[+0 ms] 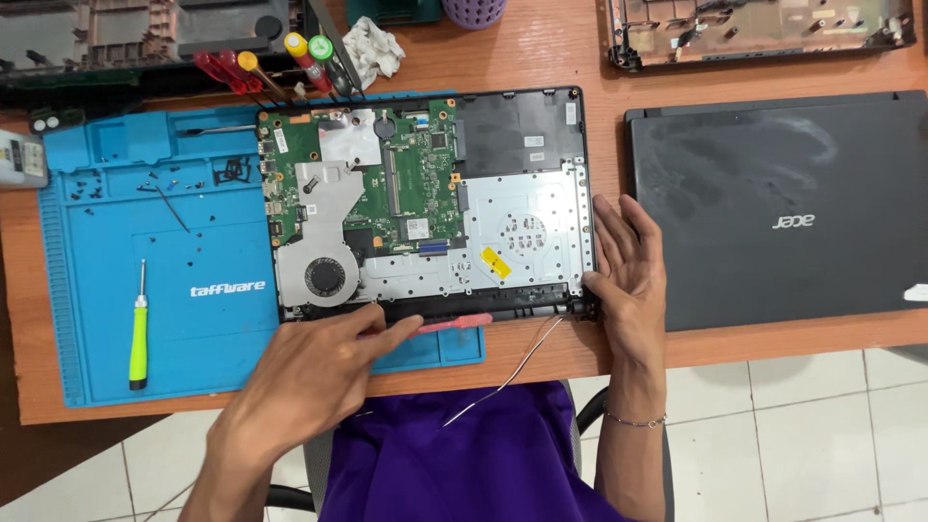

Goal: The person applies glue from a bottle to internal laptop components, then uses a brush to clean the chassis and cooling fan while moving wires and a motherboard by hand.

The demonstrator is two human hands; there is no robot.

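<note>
We count one opened laptop base (425, 203), one closed laptop (773, 203), one blue mat (145, 319), one green-handled screwdriver (139, 338), two hands (309, 372).

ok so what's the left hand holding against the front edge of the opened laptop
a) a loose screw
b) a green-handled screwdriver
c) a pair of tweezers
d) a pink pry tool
d: the left hand presses a flat pink pry tool along the front edge of the opened laptop, while the green-handled screwdriver lies untouched on the blue mat.
</note>
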